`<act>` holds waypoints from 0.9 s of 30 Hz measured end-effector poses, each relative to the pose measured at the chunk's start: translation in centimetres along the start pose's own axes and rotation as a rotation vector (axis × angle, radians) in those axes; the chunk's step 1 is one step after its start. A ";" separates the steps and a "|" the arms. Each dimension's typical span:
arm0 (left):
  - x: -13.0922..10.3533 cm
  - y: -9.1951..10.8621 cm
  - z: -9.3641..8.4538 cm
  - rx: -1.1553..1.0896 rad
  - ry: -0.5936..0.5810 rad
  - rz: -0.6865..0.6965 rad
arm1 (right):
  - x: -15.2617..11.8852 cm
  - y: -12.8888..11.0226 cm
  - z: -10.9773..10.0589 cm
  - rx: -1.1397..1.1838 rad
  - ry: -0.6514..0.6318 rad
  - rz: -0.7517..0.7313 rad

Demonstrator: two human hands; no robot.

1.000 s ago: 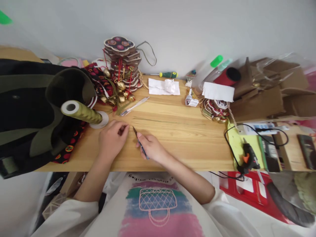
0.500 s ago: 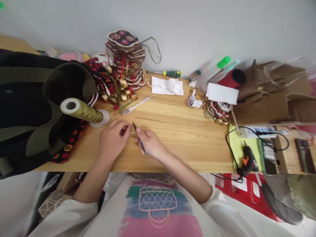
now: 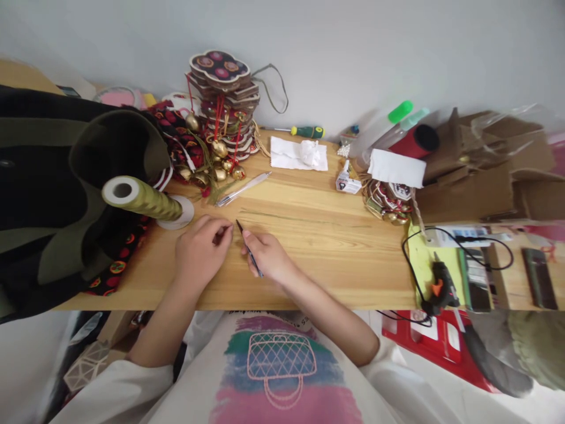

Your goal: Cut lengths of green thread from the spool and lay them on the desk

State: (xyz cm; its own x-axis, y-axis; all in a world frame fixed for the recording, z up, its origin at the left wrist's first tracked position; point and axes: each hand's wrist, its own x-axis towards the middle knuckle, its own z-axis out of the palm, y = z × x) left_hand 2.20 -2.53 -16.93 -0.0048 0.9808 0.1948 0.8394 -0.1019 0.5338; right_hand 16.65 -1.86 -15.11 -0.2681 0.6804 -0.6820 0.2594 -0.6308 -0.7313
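Pinches thumb and forefinger of the left hand together over the wooden bench, with the gap too small in view to say whether anything is caught there. Grips a dark pointed tool, probably tweezers, in the right hand, with thumb and fingers clamped along the shaft and the tip slanting up towards the left fingertips. Leaves a narrow gap between tip and pinch, hands near each other but apart. Has thin greenish strands lying on the bench just beyond both hands, apparently untouched by either. Also has a spool of olive thread just beside the left hand, and, farther back, clear pen-like tools in front of a stack of lobed ornaments with brass-coloured bells at the side. Seems, judging by the pinch and the tool's aim, to be in the middle of some fine fingertip work, with tool and left pinch meant to act together on a very small piece. Calls next, most likely, for a steady left pinch, a light grip on the tool and a small, exact closing of the gap, without pricking the fingertips or brushing the loose strands out of place.
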 end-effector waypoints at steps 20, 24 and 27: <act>0.1 0.1 -0.1 0.001 -0.034 -0.029 | -0.3 -0.2 0.0 -0.022 -0.011 0.017; 0.2 0.1 -0.1 -0.017 -0.027 -0.025 | -0.3 -0.2 0.0 -0.004 -0.013 0.012; 0.2 0.2 -0.2 -0.050 0.012 -0.029 | -0.1 0.0 0.1 0.031 -0.008 0.008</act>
State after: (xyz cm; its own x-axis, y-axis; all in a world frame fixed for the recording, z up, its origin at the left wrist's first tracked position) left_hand 2.27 -2.36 -16.66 -0.0359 0.9814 0.1884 0.8106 -0.0816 0.5799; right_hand 16.62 -2.00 -15.05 -0.2741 0.6725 -0.6875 0.2322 -0.6475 -0.7259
